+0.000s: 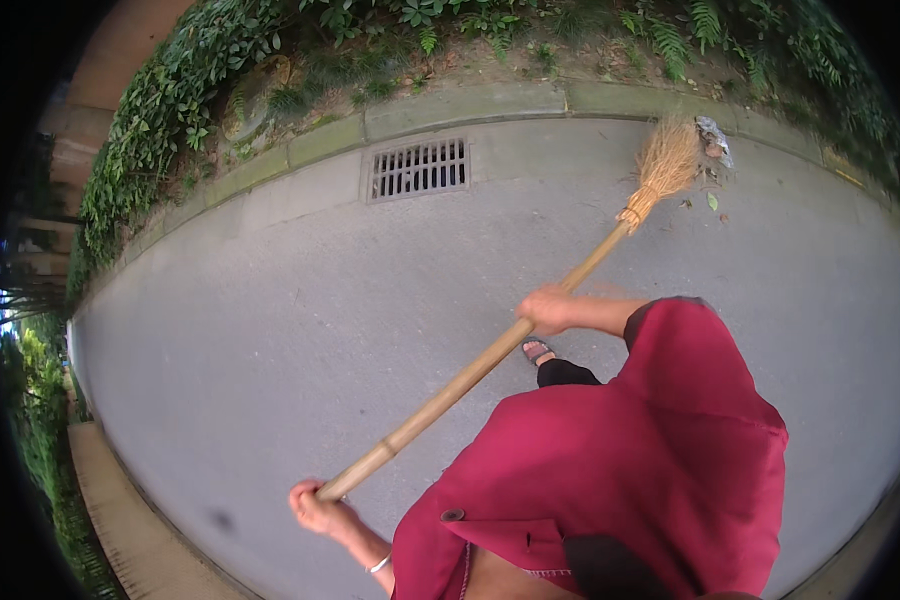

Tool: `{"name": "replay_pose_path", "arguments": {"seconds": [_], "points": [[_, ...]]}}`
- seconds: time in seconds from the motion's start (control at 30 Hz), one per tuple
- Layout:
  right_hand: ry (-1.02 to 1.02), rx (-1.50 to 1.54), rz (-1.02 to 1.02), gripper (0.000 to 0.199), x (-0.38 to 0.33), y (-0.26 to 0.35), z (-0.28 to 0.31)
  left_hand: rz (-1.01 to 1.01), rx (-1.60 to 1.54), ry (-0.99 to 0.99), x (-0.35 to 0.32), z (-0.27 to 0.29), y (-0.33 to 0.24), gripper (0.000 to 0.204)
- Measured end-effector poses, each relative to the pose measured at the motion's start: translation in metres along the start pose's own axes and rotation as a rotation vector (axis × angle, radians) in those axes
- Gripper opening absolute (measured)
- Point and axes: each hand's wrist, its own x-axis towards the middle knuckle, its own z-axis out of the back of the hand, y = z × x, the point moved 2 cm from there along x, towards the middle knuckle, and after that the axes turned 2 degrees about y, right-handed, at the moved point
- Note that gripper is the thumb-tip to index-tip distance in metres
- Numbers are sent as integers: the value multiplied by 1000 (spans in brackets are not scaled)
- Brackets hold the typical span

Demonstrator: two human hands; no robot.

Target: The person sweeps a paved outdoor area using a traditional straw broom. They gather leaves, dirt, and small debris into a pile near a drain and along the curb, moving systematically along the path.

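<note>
Grasping a straw broom [480, 365] with left hand [313, 507] at the butt end and right hand [548, 308] midway, apparently sweeping roadside litter [714, 142], likely needing low strokes next.

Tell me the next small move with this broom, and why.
Probably nudge the broom bristles rightward: crumpled litter and a green leaf lie just right of them, while the left hand and right hand both grip the bamboo handle.
</note>
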Motion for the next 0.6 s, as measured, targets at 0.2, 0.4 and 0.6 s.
{"name": "replay_pose_path", "arguments": {"seconds": [0.2,0.4,0.6], "points": [[-153,237,678,13,-49,157,11,-919,636,-295,-28,184,-164,28],[-213,358,653,16,-79,163,-63,-795,428,-190,-79,188,-176,30],[-193,104,29,10,-109,-16,-142,-33,-81,59,-157,70,-13,12]]}}
